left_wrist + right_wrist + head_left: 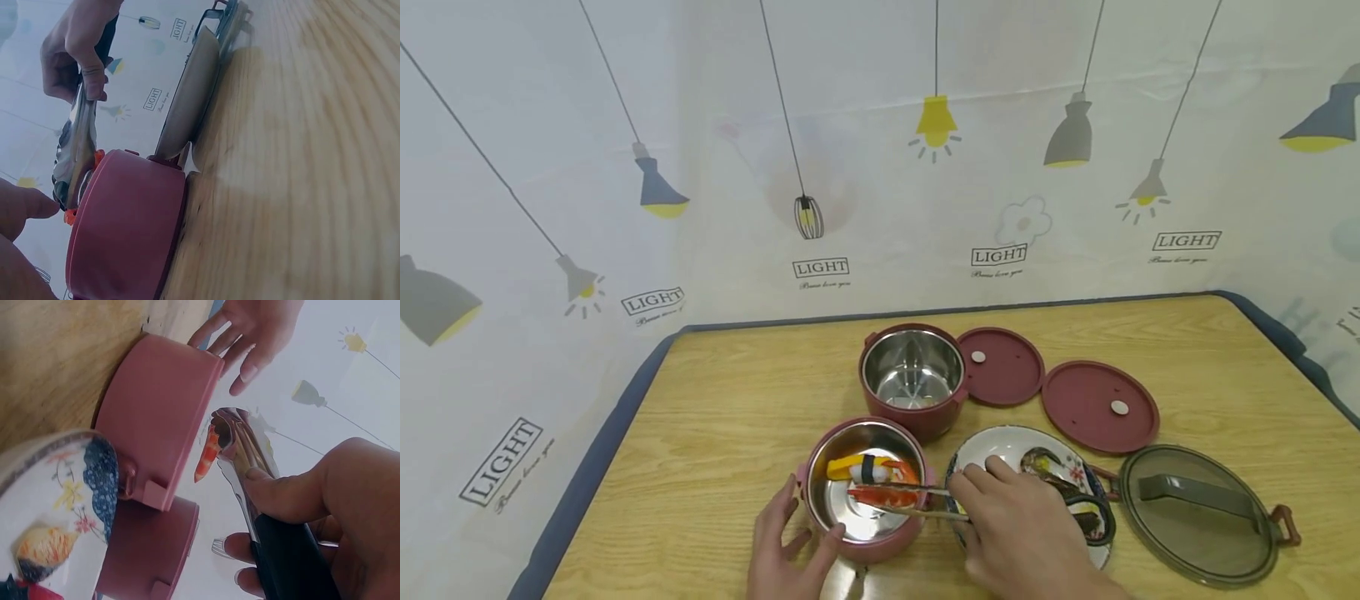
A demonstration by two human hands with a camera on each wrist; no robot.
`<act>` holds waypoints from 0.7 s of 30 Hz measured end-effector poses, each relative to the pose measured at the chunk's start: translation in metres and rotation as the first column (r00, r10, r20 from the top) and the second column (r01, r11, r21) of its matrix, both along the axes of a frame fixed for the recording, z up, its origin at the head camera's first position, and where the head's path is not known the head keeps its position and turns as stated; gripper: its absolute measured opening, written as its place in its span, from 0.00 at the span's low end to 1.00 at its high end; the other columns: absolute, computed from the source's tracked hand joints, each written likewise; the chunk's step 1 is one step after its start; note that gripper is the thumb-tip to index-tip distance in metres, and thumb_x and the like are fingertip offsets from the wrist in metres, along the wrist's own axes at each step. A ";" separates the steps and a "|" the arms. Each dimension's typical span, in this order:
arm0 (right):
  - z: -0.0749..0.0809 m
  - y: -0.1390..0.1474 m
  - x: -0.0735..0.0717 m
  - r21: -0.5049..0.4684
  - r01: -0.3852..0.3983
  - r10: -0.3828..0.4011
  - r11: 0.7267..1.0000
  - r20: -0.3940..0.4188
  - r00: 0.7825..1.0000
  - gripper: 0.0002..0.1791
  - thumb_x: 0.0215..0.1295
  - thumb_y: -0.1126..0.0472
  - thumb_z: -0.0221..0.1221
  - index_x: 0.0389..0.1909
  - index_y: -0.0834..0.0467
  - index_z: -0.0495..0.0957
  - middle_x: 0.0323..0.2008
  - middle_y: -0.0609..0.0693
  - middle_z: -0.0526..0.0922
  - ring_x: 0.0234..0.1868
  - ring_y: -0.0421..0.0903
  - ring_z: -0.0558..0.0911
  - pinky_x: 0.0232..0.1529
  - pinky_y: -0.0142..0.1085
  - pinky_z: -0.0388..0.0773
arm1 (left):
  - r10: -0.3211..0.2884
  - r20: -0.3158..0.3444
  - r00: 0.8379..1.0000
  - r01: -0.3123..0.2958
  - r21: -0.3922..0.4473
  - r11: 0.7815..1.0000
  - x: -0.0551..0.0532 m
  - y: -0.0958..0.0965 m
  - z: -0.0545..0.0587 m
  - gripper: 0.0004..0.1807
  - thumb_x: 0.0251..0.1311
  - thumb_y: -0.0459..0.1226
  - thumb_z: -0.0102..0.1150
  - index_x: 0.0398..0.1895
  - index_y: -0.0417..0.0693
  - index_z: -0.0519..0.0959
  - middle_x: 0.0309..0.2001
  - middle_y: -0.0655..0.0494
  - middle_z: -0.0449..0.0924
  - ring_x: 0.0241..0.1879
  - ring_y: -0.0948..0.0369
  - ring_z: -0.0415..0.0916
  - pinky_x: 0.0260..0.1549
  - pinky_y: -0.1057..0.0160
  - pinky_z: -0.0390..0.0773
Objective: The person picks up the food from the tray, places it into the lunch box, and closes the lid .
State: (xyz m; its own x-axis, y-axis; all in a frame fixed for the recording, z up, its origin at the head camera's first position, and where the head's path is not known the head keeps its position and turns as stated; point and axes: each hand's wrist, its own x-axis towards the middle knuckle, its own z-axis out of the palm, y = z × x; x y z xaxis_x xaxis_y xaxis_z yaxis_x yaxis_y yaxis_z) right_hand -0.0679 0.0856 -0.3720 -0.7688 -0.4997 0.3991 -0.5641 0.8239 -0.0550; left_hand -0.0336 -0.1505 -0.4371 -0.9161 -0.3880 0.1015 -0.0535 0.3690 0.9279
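My right hand (1018,525) grips dark-handled metal tongs (247,450). Between the tong tips is a red-orange shrimp-like food piece (207,455), just over the rim of a small dark pink pot (872,550) with a steel inside. Within that pot lie a yellow food piece (844,465) and a white one with a dark band (868,471). On the pot's left side my left hand (782,550) is spread with relaxed fingers, its fingertips right at the rim and side handle. In the left wrist view its thumb (31,203) shows near the tong tips.
Behind stands a second dark pink pot (913,412), steel-lined. Two flat dark pink lids (1007,379) lie to its right. A patterned plate (1000,443) with several food pieces is under my right hand. Beside it lies a glass lid (1195,533) with a handle, on the wooden table (715,433).
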 end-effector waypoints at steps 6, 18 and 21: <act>-0.004 -0.006 -0.002 0.003 -0.022 0.022 1.000 0.052 0.998 0.18 0.43 0.67 0.63 0.37 0.48 0.79 0.30 0.37 0.79 0.32 0.38 0.73 0.25 0.30 0.71 | -0.075 0.069 0.995 0.063 0.162 0.985 -0.004 -0.002 -0.001 0.50 0.51 0.27 0.73 0.77 0.36 0.57 0.70 0.32 0.57 0.69 0.32 0.62 0.51 0.51 0.84; -0.008 -0.022 -0.008 0.029 -0.082 0.081 0.996 0.040 0.996 0.20 0.37 0.66 0.65 0.36 0.49 0.78 0.30 0.38 0.79 0.33 0.40 0.73 0.24 0.31 0.71 | -0.185 0.180 0.966 0.145 0.213 0.966 -0.007 -0.012 -0.005 0.58 0.52 0.33 0.75 0.79 0.33 0.44 0.75 0.26 0.44 0.70 0.27 0.55 0.55 0.55 0.80; -0.009 -0.025 -0.010 0.068 -0.091 0.087 0.994 0.064 0.994 0.21 0.34 0.64 0.67 0.35 0.49 0.77 0.31 0.39 0.79 0.33 0.41 0.74 0.25 0.33 0.73 | -0.201 0.191 0.961 0.162 0.206 0.965 -0.007 -0.013 -0.006 0.59 0.52 0.36 0.76 0.79 0.34 0.44 0.76 0.27 0.44 0.70 0.29 0.57 0.54 0.59 0.80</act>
